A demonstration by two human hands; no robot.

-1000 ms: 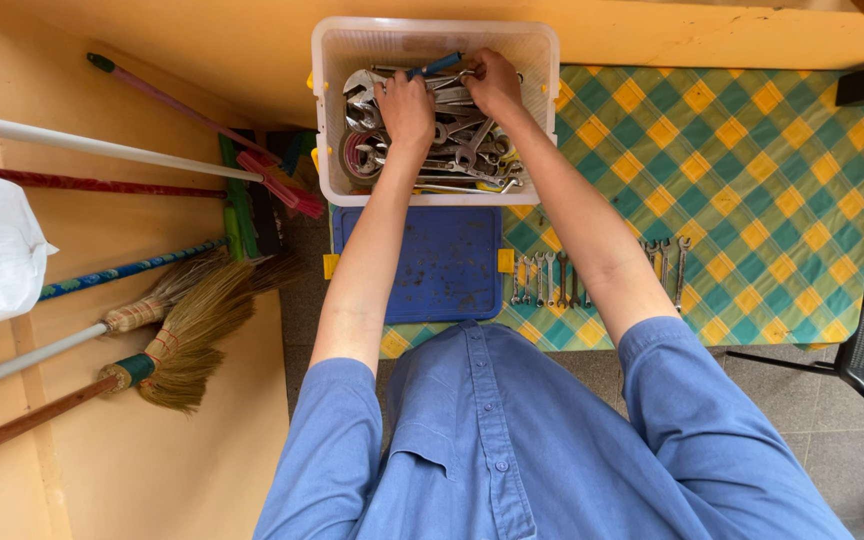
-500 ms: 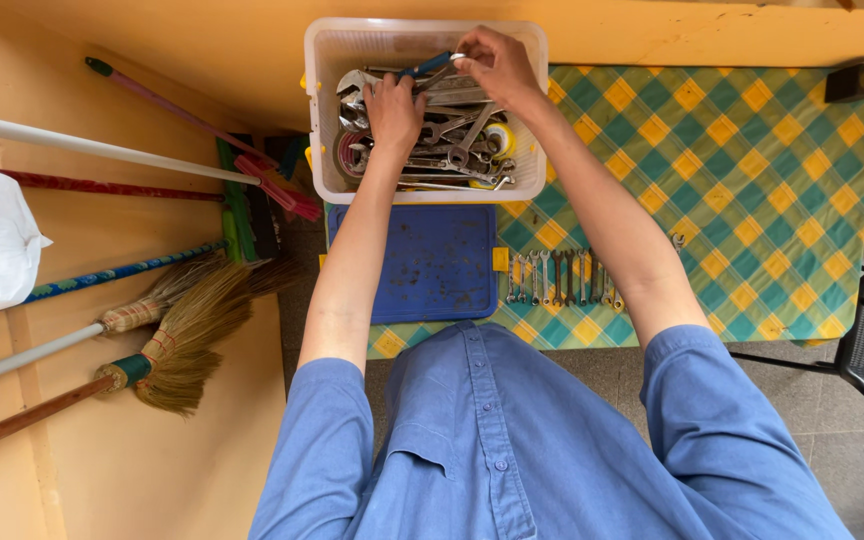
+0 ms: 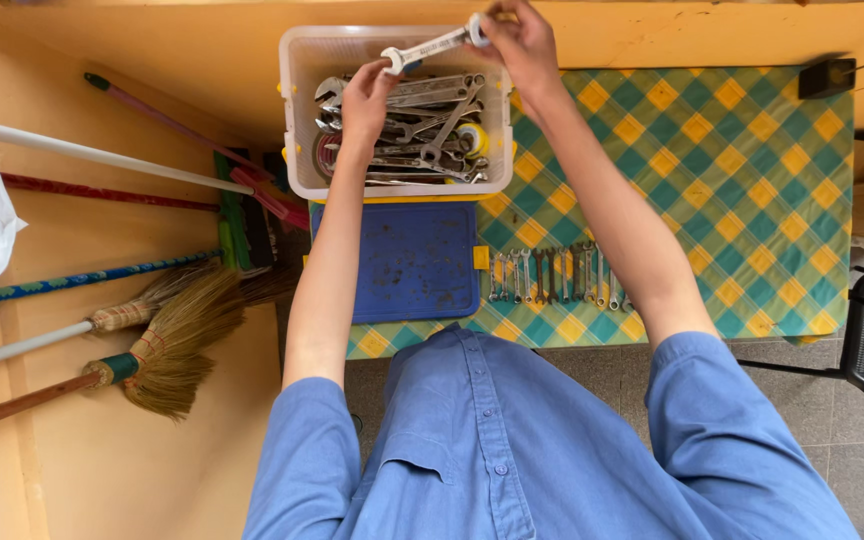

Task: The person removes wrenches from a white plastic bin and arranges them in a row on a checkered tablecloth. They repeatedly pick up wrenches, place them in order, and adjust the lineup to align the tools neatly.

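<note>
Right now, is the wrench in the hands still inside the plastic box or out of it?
Out. The wrench is lifted above the plastic box, held level between the left hand and the right hand.

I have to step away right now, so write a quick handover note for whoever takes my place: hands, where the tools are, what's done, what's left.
Left hand: pinching one end of a wrench above the bin.
Right hand: gripping the wrench's other end.
Tools: the white bin at the table's far edge holds a loose pile of wrenches and a tape roll. A blue lid lies in front of it.
Done: a row of wrenches is laid side by side on the checked cloth, right of the lid.
Left: the held wrench is not placed, and many remain in the bin.
</note>
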